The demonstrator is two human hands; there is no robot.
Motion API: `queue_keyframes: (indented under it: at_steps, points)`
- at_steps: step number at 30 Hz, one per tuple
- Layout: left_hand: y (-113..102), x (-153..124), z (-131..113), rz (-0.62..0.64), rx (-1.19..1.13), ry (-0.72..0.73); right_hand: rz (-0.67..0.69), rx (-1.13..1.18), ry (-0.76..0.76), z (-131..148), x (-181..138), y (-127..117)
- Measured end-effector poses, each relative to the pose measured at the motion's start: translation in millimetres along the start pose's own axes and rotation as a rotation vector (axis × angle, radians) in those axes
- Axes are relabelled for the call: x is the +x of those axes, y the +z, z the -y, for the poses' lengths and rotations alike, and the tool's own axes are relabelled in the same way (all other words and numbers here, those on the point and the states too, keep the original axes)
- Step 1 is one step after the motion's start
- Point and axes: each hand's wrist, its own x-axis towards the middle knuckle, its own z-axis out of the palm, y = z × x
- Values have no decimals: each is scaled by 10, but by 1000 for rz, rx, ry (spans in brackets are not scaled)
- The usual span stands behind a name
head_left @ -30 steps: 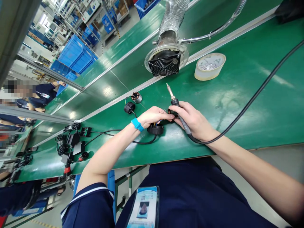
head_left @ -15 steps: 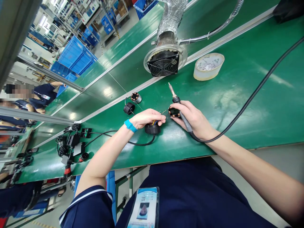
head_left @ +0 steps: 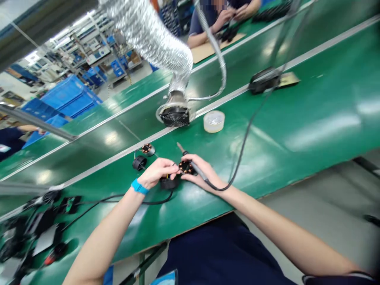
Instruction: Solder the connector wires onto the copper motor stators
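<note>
My right hand [head_left: 204, 174] is closed round a soldering iron [head_left: 190, 160] whose tip points up and away, and its fingers also touch a small round motor stator [head_left: 184, 167] with copper windings. My left hand [head_left: 157, 174], with a blue wristband, pinches thin wires at the stator's left side. Just below it a black round housing [head_left: 168, 183] rests on the green bench [head_left: 297, 130], with a black cable running off to the left. The iron's black cord [head_left: 243, 146] loops right and up to its station.
A fume-extraction fan [head_left: 174, 114] on a silver hose stands behind the hands, a white tape roll [head_left: 214, 120] beside it. Two more motor parts [head_left: 144, 156] lie left. Black cables and connectors [head_left: 44, 225] crowd the near left. The soldering station [head_left: 264, 79] sits far right; another person works beyond.
The camera has pulled back and tilted up, so the hands look smaller and another worker shows at the top. My left fingers have closed in on the stator again.
</note>
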Motion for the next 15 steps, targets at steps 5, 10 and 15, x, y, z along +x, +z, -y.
queue_keyframes:
  at_steps: [5,10,15]
  points:
    - [-54,21,25,-47,30,12,-41,36,-7,128,97,-206]
    - [-197,8,-26,-156,166,63,-418,-95,85,197,349,-1136]
    - [-254,-38,71,-403,460,174,-879,-210,144,-197,812,-2575]
